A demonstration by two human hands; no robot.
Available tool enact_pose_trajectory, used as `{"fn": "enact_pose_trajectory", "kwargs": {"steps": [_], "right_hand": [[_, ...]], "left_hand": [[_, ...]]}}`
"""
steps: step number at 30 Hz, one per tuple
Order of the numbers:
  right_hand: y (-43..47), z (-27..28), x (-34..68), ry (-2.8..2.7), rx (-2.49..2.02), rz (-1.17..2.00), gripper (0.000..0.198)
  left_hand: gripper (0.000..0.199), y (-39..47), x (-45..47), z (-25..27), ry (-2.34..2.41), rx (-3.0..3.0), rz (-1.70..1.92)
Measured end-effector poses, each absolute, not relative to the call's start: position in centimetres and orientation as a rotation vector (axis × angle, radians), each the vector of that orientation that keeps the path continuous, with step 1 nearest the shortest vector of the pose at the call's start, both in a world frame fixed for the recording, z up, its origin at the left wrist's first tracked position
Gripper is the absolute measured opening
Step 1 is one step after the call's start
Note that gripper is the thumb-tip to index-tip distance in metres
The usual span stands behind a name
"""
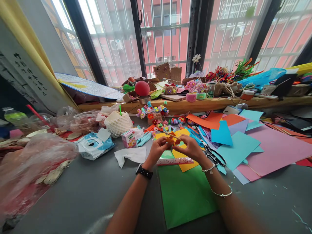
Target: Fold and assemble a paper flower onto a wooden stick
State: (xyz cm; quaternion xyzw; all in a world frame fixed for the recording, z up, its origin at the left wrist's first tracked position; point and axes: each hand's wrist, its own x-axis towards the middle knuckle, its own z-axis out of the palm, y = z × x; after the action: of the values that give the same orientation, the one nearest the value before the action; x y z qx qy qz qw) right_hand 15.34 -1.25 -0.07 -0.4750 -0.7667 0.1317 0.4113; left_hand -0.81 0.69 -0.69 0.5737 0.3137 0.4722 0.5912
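Note:
Both hands meet over the middle of the table, around a small piece of folded orange paper [173,139]. My left hand [157,149] pinches its left side, and a watch sits on that wrist. On the other side, my right hand [191,148] grips the paper with bent fingers; that wrist wears bracelets. The exact shape of the paper is partly hidden by the fingers. Beneath the hands lie yellow paper sheets [187,167], a pink patterned strip [175,161] and a large green sheet [187,198]. Black-handled scissors [213,154] rest right beside my right wrist.
Coloured paper sheets [275,146] spread across the right. At left are a wipes pack [95,144], a white tissue [131,156], a small pink box [128,139], a netted white fruit [118,124] and plastic bags [44,162]. Craft flowers [152,110] stand before the crowded windowsill [165,105].

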Motion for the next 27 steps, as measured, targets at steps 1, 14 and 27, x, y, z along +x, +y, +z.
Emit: {"fn": "enact_pose_trajectory", "kwargs": {"steps": [1, 14, 27], "right_hand": [[-1.3, -0.1, 15.3, -1.939, -1.195, 0.325, 0.022], [-0.8, -1.4, 14.6, -1.957, -1.266, 0.134, 0.009], [-0.8, -0.7, 14.9, -1.675, -1.271, 0.474, 0.029]], "left_hand": [[0.03, 0.7, -0.8, -0.7, 0.719, 1.347, 1.087], [0.033, 0.8, 0.1, -1.7, 0.777, 1.336, 1.198], [0.051, 0.5, -0.7, -1.0, 0.84, 1.724, 1.081]]}}
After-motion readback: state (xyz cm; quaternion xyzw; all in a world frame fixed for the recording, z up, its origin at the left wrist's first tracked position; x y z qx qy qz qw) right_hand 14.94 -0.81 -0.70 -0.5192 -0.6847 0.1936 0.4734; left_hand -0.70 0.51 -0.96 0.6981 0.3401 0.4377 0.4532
